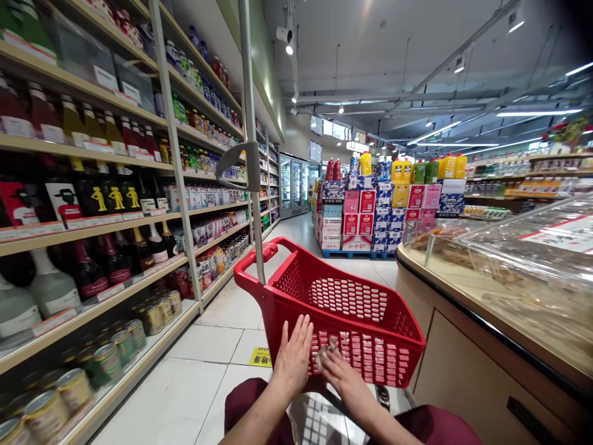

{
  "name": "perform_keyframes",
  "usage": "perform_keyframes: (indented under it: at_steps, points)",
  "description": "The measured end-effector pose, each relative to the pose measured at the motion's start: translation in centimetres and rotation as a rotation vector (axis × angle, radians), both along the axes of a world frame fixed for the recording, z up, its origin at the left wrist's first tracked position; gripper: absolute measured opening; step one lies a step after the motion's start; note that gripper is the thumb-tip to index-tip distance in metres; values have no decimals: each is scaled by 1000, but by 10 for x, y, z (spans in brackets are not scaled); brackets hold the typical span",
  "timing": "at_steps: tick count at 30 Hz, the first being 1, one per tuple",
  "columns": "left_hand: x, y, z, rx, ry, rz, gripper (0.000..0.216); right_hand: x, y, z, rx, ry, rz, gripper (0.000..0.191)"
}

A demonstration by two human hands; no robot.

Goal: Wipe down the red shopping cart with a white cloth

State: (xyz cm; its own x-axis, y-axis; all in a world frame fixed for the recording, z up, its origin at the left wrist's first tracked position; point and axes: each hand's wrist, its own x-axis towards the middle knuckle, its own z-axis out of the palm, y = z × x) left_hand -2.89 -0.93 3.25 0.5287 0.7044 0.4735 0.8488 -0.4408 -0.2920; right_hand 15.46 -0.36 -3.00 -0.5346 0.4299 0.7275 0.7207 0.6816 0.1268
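Note:
A red plastic shopping basket cart (356, 303) stands right in front of my knees, its side walls pierced with rows of slots. My left hand (294, 355) lies flat against the near side wall, fingers stretched out. To the right of it, my right hand (343, 374) presses a crumpled greyish-brown cloth (327, 353) against the slotted part of the same wall. Most of the cloth is covered by the fingers. From the basket's left end rises a tall metal pole (254, 216) with a grey loop handle (238, 167). No goods show inside the basket.
Shelves of bottles and cans (180, 204) line the left side. A glass-topped display counter (463, 296) stands close on the right. Stacked drink cartons on blue pallets (365, 216) are ahead. A yellow floor sticker (260, 356) lies on the white tiles.

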Motion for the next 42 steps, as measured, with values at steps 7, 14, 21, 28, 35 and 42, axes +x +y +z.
perform_keyframes:
  at_steps: [7, 14, 21, 28, 35, 42]
  points:
    - [-21, 1, 9, 107, 11, -2, 64, -10, 12, 19, 104, 63, -88, 46]
    - [-41, 3, 11, 161, -11, 47, 63, -44, 16, 35, 76, 62, -44, 46]
    - [-80, 7, 12, 173, -37, 144, 64, -81, 21, 34, 21, -38, 114, 41]
    - [-107, 13, 31, 150, -152, 285, 71, -144, 40, 84, 105, 94, 93, 40]
    - [-102, 12, 33, 140, -184, 268, 70, -124, 34, 66, 107, 130, 88, 41]
    - [-60, 9, 30, 156, -126, 99, 69, -51, 21, 39, 62, 68, 57, 47]
